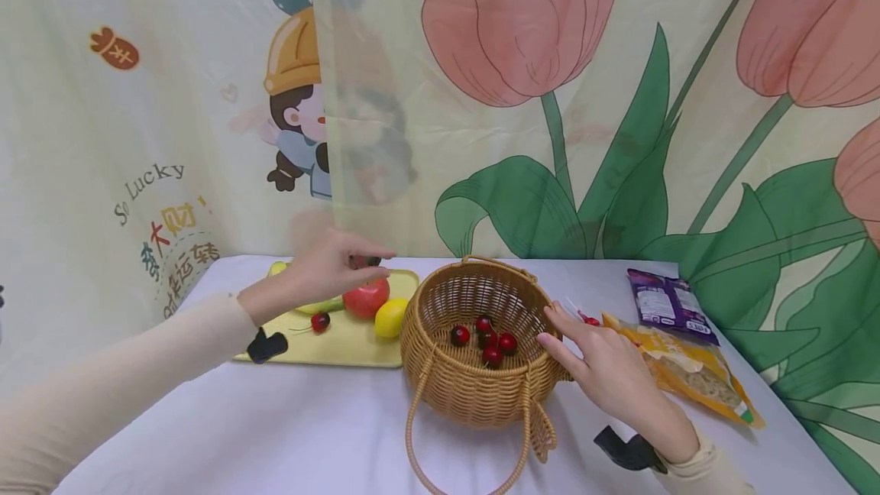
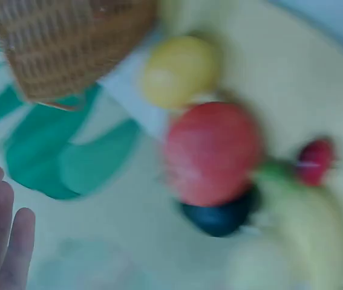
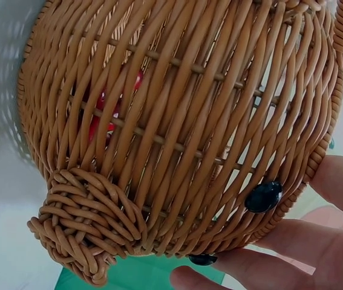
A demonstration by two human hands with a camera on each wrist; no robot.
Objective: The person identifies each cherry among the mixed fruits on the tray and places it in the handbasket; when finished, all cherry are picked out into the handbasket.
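My left hand [image 1: 337, 262] hovers over the yellow tray [image 1: 316, 354], fingers stretched out and thumb apart, with nothing seen held. Below it lies a red apple-like fruit [image 1: 367, 299]; a dark fruit [image 2: 219, 217] beside that one is partly hidden. A lemon [image 1: 392, 318], a cherry [image 1: 320, 321] and a banana [image 2: 310, 235] are near. The left wrist view is blurred. My right hand [image 1: 612, 369] rests on the right rim of a wicker basket [image 1: 467, 396], fingers fairly straight; some fingertips are hidden behind the weave. Several cherries [image 1: 491, 356] lie inside the basket.
Right of the basket are an orange food bag [image 1: 694, 376] and a purple packet [image 1: 670, 308]. The basket's looped handle [image 1: 412, 441] hangs toward the front. A printed curtain [image 1: 385, 136] stands behind the white-covered table [image 1: 296, 426].
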